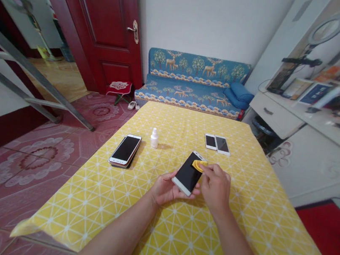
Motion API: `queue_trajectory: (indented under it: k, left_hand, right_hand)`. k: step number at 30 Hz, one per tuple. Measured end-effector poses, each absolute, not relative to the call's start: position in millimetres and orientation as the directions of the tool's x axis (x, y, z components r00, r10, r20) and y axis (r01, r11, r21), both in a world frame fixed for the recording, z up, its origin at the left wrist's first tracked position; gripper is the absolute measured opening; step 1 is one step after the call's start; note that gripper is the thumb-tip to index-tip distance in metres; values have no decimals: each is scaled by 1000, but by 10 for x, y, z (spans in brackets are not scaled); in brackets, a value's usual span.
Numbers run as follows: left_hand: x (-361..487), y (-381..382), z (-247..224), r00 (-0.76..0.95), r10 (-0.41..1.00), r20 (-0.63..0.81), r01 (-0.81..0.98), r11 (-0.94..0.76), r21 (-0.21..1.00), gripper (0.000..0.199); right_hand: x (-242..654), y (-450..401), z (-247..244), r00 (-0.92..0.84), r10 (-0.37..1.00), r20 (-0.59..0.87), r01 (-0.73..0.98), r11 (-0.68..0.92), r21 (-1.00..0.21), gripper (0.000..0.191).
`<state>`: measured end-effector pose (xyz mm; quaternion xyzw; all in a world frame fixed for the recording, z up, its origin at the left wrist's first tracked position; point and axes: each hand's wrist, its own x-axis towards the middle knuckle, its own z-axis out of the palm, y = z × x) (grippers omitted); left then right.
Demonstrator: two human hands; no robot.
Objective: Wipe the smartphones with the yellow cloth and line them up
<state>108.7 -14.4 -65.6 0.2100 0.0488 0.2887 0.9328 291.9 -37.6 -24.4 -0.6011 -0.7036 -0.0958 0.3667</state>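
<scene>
A white-framed phone [185,176] with a dark screen rests tilted in my left hand [169,189], whose fingers wrap under its lower edge. My right hand [216,186] pinches a small yellow cloth [199,165] against the upper right part of that screen. On the yellow patterned tablecloth, a stack of phones with a white one [125,150] on top lies to the left. Between that stack and my hands stands a small white bottle [154,138]. Two white phones, a smaller one [210,141] and a larger one [222,144], lie side by side beyond my right hand.
The table [82,199] has a yellow cloth with white lines. Behind it is a blue patterned sofa [188,90]. A small red stool [120,87] stands by the red door [101,6]. A white cabinet [321,158] is at the right, a metal ladder-like frame [42,87] at the left.
</scene>
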Motion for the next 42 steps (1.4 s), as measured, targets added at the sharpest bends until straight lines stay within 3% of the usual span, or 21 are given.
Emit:
queue_trajectory:
  k: [8, 13, 19, 27, 30, 37, 42]
  left_hand:
    - [1094, -150, -677, 662, 749, -41, -679, 622, 391, 47]
    - [1113, -153, -656, 586, 805, -87, -713, 564, 417, 40]
    - [1118, -167, -630, 525, 848, -68, -754, 501, 424, 46]
    - [1084, -151, -600, 606, 795, 38, -731, 537, 421, 59]
    - [1089, -131, -635, 587, 810, 12, -738, 529, 418, 57]
    - [1110, -129, -724, 574, 816, -65, -645, 499, 579, 49]
    - [1145, -171, -721, 647, 760, -61, -531, 507, 679, 53]
  right_hand:
    - [2759, -626, -205, -97, 850, 518, 902, 295, -315, 31]
    - [2532, -748, -224, -151, 839, 523, 871, 363, -330, 34]
    - [2380, -775, -270, -175, 794, 582, 813, 450, -370, 37]
    - [2755, -706, -331, -94, 828, 553, 903, 304, -303, 33]
    - [2846, -725, -360, -95, 781, 617, 886, 349, -305, 33]
    - [2829, -799, -390, -143, 635, 759, 757, 565, -329, 44]
    - [2863, -676, -420, -48, 635, 771, 736, 545, -402, 53]
